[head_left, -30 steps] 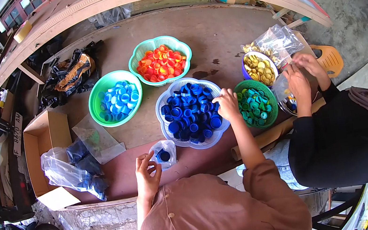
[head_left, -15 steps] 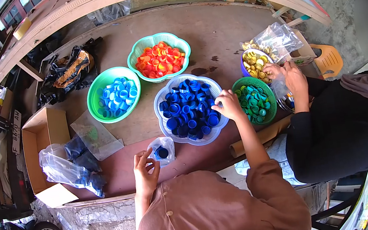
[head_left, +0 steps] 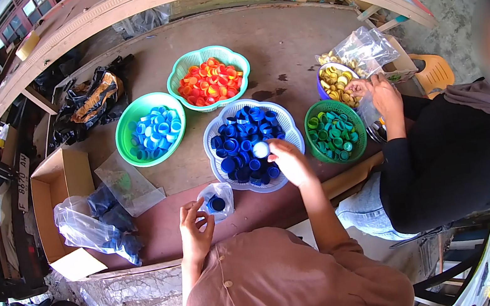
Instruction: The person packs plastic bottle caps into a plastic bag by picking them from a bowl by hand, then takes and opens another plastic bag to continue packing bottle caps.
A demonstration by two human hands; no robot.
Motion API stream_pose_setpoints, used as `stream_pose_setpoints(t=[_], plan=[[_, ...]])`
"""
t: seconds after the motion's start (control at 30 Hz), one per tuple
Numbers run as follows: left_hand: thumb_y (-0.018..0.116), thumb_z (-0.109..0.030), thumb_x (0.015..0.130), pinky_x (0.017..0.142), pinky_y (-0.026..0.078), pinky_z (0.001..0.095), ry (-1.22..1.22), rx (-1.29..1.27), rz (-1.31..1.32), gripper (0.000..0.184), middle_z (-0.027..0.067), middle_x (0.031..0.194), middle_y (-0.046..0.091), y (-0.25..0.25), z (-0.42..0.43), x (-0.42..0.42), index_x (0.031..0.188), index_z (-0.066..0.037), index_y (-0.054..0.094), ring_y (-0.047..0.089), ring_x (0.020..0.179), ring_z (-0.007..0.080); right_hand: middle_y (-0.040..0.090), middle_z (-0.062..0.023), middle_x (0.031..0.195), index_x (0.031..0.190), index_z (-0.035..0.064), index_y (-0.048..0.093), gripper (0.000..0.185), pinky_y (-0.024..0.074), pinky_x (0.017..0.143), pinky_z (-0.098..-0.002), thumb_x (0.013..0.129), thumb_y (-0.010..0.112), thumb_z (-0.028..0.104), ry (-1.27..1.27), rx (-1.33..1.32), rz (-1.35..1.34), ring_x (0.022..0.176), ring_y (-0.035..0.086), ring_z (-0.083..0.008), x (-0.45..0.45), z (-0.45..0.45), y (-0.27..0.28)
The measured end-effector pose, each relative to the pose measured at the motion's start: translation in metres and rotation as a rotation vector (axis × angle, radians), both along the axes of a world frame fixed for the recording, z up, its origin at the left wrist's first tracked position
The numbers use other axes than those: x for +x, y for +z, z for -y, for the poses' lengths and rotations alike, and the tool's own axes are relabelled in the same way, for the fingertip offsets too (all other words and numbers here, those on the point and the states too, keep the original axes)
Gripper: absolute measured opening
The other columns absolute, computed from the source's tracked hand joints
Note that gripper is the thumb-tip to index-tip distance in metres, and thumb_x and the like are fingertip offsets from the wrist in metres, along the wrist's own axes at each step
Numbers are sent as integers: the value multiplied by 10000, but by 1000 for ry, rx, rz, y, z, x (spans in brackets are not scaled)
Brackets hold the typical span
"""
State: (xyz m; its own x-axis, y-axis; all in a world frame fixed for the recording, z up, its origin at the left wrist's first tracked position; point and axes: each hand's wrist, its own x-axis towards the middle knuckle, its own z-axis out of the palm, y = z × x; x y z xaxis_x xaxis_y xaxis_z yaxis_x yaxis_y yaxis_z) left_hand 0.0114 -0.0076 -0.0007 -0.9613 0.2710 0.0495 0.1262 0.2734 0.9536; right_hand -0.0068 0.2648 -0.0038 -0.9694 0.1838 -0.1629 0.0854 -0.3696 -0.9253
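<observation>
My left hand (head_left: 195, 224) pinches the edge of a small clear plastic bag (head_left: 223, 192), which has dark blue bottle caps (head_left: 216, 203) inside. Between the fingertips of my right hand (head_left: 287, 160) is a bottle cap (head_left: 261, 150), its face glaring pale in the light. That hand is over the front right part of a white-lilac basket (head_left: 296, 129) heaped with dark blue caps (head_left: 247, 137).
A co-worker's hands (head_left: 381, 98) hold a clear bag beside a purple bowl of yellow caps (head_left: 335, 81). Around stand a green basket (head_left: 316, 152), a light green basin (head_left: 122, 136), a mint basket (head_left: 173, 78) and a cardboard box (head_left: 47, 182) with filled bags.
My right hand has moved left from the blue-cap basket's right rim to over its caps, and a cap now shows in its fingers. The left hand stays with the bag.
</observation>
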Motion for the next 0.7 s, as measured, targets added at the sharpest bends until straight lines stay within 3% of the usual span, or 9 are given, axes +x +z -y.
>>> stream_pose_setpoints(t=[0.07,0.1,0.2,0.27,0.4,0.5,0.53,0.6,0.7], plan=[[570,98,728,682,535,225,3,1,-13,418,84,1037,438,-1,0,0,1134,6,531,550,761,92,544,-63,1067,862,47,606,89,380,816,-266,818,578,119,23,397,-226,936,509,-133,2,30,-5],[566,99,729,677,534,224,7,7,-20,420,83,1038,438,-2,0,0,1137,6,530,549,760,92,518,-89,1112,798,42,616,78,363,864,-297,764,633,111,11,802,-458,994,493,-183,5,45,-1],[557,102,732,670,532,222,2,13,-23,421,80,1037,439,-1,-2,0,1141,7,528,546,759,92,450,-156,1224,719,101,648,96,254,977,-439,689,690,181,94,1167,-563,1168,348,-361,20,97,-2],[552,103,733,668,532,222,-5,14,-24,420,78,1036,439,0,-2,0,1141,8,528,544,760,91,424,-147,1268,705,112,653,108,246,985,-459,679,696,207,201,1370,-502,1199,308,-398,27,112,-18],[547,104,735,677,533,223,5,7,-11,415,79,1041,435,0,2,-1,1139,11,530,542,771,89,464,-122,1244,689,107,656,104,263,980,-454,703,686,205,178,1144,-544,1205,327,-373,22,95,-10],[548,106,733,682,533,224,6,25,0,414,80,1043,432,0,1,-2,1137,14,530,542,774,89,547,-95,1041,703,76,617,87,328,901,-399,698,674,143,-139,1095,-522,1024,468,-283,5,47,-3],[549,106,732,684,533,224,0,29,-2,414,80,1043,431,0,1,-1,1136,15,530,542,774,88,545,-83,997,708,94,624,68,342,864,-398,696,666,147,-297,1237,-493,968,482,-279,2,26,-6],[550,107,733,683,533,224,-9,22,2,415,80,1042,430,0,0,-1,1137,14,530,542,774,89,523,-60,930,710,150,651,55,353,791,-380,657,666,144,-446,1707,-63,944,457,-262,5,-7,-12],[550,107,734,684,533,226,-21,20,4,414,80,1040,430,-1,0,-2,1136,11,532,542,776,89,530,-48,850,700,161,684,101,355,757,-354,619,658,107,-332,1830,155,873,472,-225,2,-40,-30]])
